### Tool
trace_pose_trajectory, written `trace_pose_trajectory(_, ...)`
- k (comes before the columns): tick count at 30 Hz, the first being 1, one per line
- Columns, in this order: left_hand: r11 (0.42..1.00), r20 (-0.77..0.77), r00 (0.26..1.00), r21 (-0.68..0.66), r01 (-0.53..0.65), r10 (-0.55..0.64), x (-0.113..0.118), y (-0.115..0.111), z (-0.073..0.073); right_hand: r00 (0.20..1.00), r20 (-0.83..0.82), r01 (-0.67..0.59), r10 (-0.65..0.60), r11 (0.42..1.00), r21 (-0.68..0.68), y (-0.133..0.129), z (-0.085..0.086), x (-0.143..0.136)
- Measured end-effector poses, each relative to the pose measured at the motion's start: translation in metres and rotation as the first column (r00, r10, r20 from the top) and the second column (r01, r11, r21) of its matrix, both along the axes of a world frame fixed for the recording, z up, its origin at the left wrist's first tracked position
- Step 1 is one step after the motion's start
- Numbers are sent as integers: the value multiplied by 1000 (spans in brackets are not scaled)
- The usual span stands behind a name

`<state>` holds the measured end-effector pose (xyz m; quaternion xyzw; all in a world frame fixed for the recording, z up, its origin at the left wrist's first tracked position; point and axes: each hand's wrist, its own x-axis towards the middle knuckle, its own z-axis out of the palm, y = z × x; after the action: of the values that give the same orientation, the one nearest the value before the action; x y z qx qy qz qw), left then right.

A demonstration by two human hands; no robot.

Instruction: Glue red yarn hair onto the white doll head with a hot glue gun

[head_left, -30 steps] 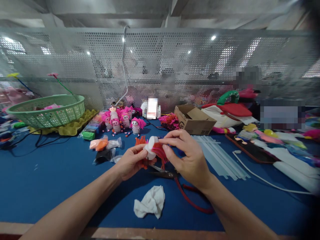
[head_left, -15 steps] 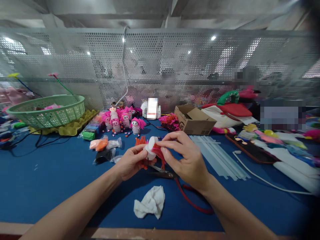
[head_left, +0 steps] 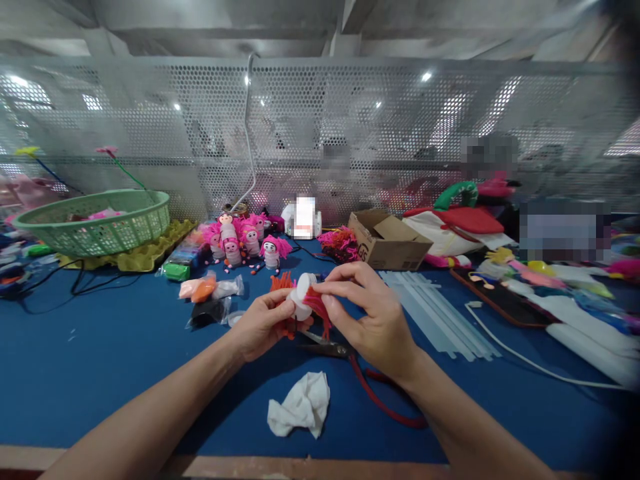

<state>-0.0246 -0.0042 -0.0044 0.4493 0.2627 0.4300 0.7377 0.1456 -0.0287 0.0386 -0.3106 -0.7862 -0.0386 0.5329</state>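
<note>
My left hand [head_left: 267, 323] grips a small white doll body [head_left: 301, 303] with a round flat white end, held up over the blue table. Orange yarn [head_left: 281, 283] sticks out on its left side, and red-pink yarn [head_left: 319, 308] hangs on its right. My right hand [head_left: 367, 313] has thumb and forefinger pinched on the red-pink yarn at the edge of the white end. Beneath my hands lie scissors [head_left: 340, 351] with red handles, blades partly hidden. A crumpled white tissue [head_left: 301, 405] rests closer to the table's front edge.
Finished dolls with pink hair [head_left: 250, 239] stand behind my hands. A cardboard box [head_left: 395, 250], yarn pile [head_left: 337, 245] and glue sticks [head_left: 440, 317] are to the right. Bagged clay [head_left: 205, 288] and a green basket [head_left: 105, 227] sit left. A white cable [head_left: 530, 360] crosses the right side.
</note>
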Motion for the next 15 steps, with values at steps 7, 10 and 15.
trace_pose_trajectory(7, 1000, -5, 1000, -12, -6, 6, 0, 0, 0, 1000, 20, 0, 0, 1000, -5, 0, 1, -1)
trace_pose_trajectory(10, 1000, 1, 1000, -6, -7, 7, 0, 0, 1, 1000, 3, 5, -5, 1000, -2, 0, 1, -1)
trace_pose_trajectory(15, 1000, -9, 1000, 0, -6, 6, 0, 1, -1, 999, 33, -2, 2, 1000, -1, -1, 0, -2)
